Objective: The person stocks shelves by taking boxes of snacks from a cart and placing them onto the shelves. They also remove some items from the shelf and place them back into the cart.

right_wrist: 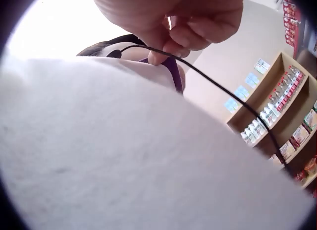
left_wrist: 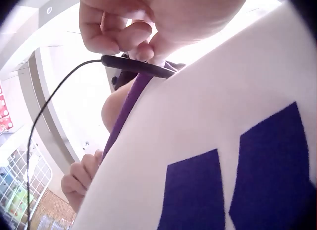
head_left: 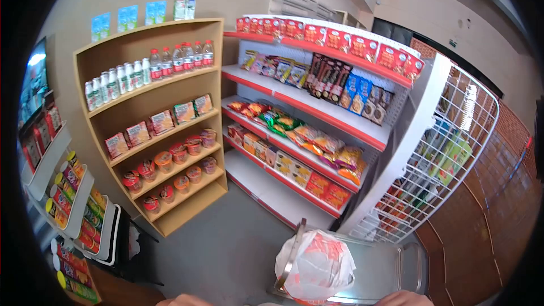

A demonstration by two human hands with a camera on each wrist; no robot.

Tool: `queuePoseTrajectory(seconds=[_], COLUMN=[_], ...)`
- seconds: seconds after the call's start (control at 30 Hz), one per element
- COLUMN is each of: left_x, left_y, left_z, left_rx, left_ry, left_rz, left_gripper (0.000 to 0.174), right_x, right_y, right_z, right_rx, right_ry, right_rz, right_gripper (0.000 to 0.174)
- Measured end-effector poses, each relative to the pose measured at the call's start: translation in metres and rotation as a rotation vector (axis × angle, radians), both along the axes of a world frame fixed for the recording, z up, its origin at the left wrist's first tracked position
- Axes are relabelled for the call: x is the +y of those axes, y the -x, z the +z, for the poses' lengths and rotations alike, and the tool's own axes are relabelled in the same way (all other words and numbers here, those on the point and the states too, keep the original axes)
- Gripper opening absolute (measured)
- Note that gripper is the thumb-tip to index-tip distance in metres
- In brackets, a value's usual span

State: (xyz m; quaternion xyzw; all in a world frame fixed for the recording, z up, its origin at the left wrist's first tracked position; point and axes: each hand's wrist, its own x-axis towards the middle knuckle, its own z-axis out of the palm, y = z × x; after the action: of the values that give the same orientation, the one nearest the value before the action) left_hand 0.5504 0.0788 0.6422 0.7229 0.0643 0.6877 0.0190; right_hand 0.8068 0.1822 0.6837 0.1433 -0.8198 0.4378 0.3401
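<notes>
Both hands are raised at the wearer's chest. In the left wrist view the left hand (left_wrist: 168, 14) has curled fingers at the purple collar (left_wrist: 130, 103) of a white garment with dark blue shapes (left_wrist: 193, 190); a black cable piece (left_wrist: 133, 66) lies just under the fingertips. Lower in that view, the other hand (left_wrist: 81, 178) holds the collar's edge. In the right wrist view the right hand (right_wrist: 183, 17) pinches the purple collar (right_wrist: 172, 71), beside a thin black cable (right_wrist: 213, 81). Only parts of the left hand (head_left: 184, 300) and right hand (head_left: 403, 299) show in the head view.
A metal cart (head_left: 377, 263) holding a white plastic bag (head_left: 317, 266) stands in front. Behind are a wooden shelf (head_left: 148, 79) of drinks and cups, a red-edged snack shelf (head_left: 317, 116), and a white wire rack (head_left: 453, 153). A rack of cans (head_left: 73, 192) stands left.
</notes>
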Motion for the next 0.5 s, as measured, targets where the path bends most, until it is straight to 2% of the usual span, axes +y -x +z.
queuePoseTrajectory(seconds=[0.03, 0.1, 0.17, 0.2, 0.23, 0.3, 0.33, 0.37, 0.43, 0.5], left_x=[0.004, 0.006, 0.011, 0.012, 0.013, 0.017, 0.017, 0.014, 0.010, 0.005], left_y=[0.003, 0.007, 0.009, 0.003, 0.000, -0.002, -0.006, -0.011, -0.020, -0.030], left_z=[-0.001, 0.000, 0.000, -0.012, -0.014, -0.009, -0.007, -0.009, -0.014, -0.015], left_rx=[-0.007, -0.023, 0.093, 0.067, 0.063, 0.372, 0.418, 0.402, 0.481, 0.447], left_ry=[0.015, 0.061, 0.153, 0.123, 0.146, 0.166, 0.183, 0.210, 0.193, 0.195], left_rz=[-0.025, -0.030, -0.265, -0.334, -0.323, -0.539, -0.546, -0.550, -0.547, -0.590], left_gripper=[0.006, 0.006, 0.008, 0.005, 0.005, 0.010, 0.016, 0.016, 0.019, 0.019], right_x=[0.000, 0.010, 0.018, 0.021, 0.022, 0.023, 0.024, 0.021, 0.012, 0.008], right_y=[-0.003, 0.003, 0.007, 0.008, 0.008, 0.011, 0.012, 0.012, 0.015, 0.018], right_z=[-0.005, 0.010, 0.009, 0.006, 0.000, -0.014, -0.020, -0.028, -0.041, -0.046], right_rx=[-0.054, -0.146, -0.298, -0.363, -0.361, -0.305, -0.262, -0.261, -0.042, 0.017], right_ry=[0.074, 0.046, 0.033, 0.062, 0.082, -0.014, -0.035, -0.004, 0.087, 0.103], right_rz=[-0.085, -0.073, 0.082, 0.162, 0.177, 0.426, 0.584, 0.591, 0.707, 0.730], right_gripper=[0.014, 0.014, 0.016, 0.015, 0.015, 0.012, 0.011, 0.011, 0.014, 0.015])
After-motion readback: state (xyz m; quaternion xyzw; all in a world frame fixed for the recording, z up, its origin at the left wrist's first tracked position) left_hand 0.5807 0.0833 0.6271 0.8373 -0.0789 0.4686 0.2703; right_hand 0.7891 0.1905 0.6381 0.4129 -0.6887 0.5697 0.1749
